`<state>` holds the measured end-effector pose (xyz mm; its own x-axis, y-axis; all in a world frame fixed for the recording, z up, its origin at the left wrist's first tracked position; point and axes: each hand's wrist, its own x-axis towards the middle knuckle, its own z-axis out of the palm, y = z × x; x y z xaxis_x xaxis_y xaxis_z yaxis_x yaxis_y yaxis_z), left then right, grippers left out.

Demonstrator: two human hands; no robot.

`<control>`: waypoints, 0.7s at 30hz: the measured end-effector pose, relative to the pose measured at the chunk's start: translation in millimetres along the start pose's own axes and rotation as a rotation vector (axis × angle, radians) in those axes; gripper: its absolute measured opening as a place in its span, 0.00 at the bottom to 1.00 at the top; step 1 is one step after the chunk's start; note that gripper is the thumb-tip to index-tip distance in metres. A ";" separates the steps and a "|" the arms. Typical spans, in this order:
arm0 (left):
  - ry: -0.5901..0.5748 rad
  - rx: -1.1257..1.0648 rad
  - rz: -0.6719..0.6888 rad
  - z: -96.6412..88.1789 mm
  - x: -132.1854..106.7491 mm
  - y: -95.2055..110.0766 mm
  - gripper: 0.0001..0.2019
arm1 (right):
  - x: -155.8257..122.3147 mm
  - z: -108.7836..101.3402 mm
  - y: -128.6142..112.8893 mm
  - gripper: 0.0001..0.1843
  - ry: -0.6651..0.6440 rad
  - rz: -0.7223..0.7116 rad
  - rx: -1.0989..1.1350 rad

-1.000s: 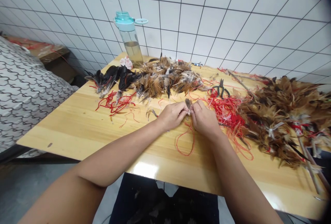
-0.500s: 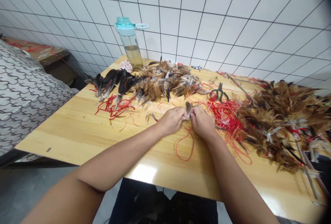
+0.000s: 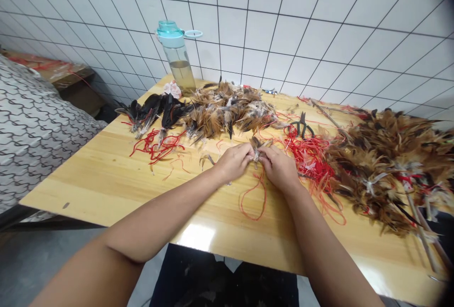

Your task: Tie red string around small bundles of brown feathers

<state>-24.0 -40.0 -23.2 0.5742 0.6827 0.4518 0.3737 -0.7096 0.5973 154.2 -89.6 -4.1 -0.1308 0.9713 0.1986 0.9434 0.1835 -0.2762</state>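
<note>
My left hand (image 3: 234, 161) and right hand (image 3: 280, 167) meet above the middle of the table (image 3: 88, 179), about midway between its near and far edges, thumbs and fingertips pinched together on a small feather tuft (image 3: 256, 147). The tuft sits between my two hands, its brown tips pointing to the far edge and its pale, fluffy base toward me. Below it a loop of thin red string (image 3: 264, 198) runs toward the near edge; I can't tell whether it is tied to the tuft. Just beyond my right hand, on the side of the table's right edge, lies a tangle of red strings (image 3: 312, 155), with black pliers (image 3: 302, 118) at its far side, handles spread. A big pile of brown feathers (image 3: 383, 155) spreads from there to the right edge, and sticks (image 3: 422, 236) poke out of it toward the near right corner. Past my left hand, nearer the far edge, is a heap of tan feathers (image 3: 223, 113), with black feathers (image 3: 172, 113) beside it toward the left edge and loose red strings (image 3: 156, 148) in front of those. A bottle (image 3: 182, 73) with a turquoise lid stands near the far left corner.
</note>
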 end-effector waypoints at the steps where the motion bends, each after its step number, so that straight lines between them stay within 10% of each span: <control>1: -0.008 -0.002 -0.001 -0.2 0.1 0.3 0.05 | 0.0 0.0 0.1 0.16 0.004 -0.002 -0.004; 21: -0.048 -0.013 0.009 -3.9 -0.4 5.0 0.05 | -0.9 -2.4 6.9 0.16 0.055 -0.158 -0.217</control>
<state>-25.1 -43.1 -17.9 0.6123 0.6667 0.4250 0.3589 -0.7133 0.6019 161.6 -89.6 -3.9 -0.2703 0.9224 0.2757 0.9566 0.2897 -0.0311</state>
